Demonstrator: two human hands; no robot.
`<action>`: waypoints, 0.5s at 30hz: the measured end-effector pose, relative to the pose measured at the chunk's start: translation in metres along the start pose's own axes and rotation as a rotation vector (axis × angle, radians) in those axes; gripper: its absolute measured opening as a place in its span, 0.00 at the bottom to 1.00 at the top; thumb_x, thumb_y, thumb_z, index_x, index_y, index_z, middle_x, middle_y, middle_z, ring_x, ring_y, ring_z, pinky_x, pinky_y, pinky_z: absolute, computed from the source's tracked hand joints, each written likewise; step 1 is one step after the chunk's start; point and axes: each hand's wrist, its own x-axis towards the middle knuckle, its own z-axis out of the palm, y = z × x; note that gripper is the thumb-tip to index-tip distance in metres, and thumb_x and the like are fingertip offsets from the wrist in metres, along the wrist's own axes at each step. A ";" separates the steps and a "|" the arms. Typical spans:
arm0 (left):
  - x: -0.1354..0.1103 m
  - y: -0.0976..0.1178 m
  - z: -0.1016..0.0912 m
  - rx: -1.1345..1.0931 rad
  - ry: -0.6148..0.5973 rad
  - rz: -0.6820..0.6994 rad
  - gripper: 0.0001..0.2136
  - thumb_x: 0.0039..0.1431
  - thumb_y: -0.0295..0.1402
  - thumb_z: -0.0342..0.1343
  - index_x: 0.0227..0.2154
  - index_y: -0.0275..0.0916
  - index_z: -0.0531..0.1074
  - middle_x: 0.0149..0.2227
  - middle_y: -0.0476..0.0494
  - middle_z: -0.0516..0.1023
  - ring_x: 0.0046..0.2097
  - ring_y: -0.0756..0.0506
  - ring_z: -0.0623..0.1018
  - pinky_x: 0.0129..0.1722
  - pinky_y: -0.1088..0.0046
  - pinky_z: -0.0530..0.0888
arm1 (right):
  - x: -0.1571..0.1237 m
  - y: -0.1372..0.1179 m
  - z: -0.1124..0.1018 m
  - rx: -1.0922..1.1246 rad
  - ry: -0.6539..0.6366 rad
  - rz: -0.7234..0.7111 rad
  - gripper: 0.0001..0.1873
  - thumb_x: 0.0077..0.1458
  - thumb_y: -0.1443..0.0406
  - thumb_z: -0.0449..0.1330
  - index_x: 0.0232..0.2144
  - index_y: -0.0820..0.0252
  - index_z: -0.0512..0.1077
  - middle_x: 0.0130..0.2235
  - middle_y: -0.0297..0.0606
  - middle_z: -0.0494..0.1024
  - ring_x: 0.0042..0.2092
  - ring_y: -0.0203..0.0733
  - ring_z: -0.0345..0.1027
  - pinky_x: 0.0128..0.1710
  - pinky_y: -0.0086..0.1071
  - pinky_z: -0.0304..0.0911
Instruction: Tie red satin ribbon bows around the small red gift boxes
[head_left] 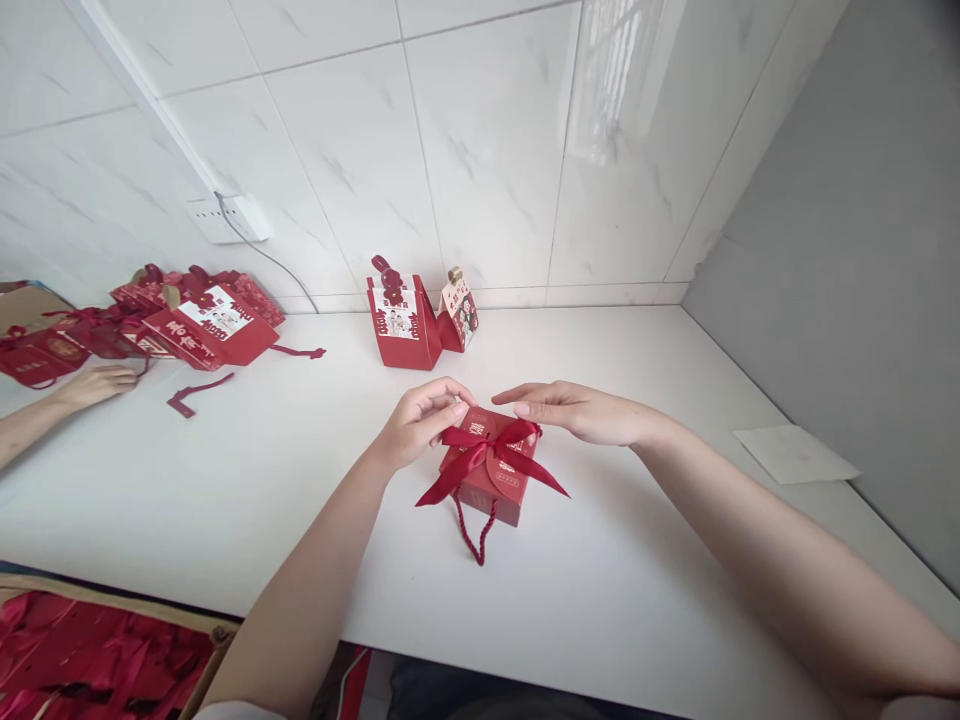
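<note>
A small red gift box (480,486) lies on the white table (637,560), tied with a red ribbon bow (491,452) and trailing a red cord handle (475,535). My left hand (424,418) rests at the box's left top edge, its fingers curled and pinching at the bow's knot. My right hand (577,408) hovers over the box's far right corner, fingers stretched out flat and touching the ribbon's loop.
Two finished red boxes (403,325) stand by the tiled wall. A pile of flat red boxes (199,320) lies at the left, where another person's hand (94,385) rests. A white paper sheet (795,455) lies far right. A carton of red ribbons (97,655) sits below the table's edge.
</note>
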 end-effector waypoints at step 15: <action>-0.010 0.023 -0.004 0.457 0.031 0.125 0.10 0.60 0.37 0.56 0.27 0.38 0.68 0.32 0.48 0.69 0.35 0.49 0.69 0.35 0.73 0.65 | 0.000 -0.004 0.004 -0.052 0.073 0.010 0.27 0.60 0.43 0.53 0.27 0.57 0.75 0.53 0.40 0.75 0.56 0.53 0.65 0.53 0.41 0.60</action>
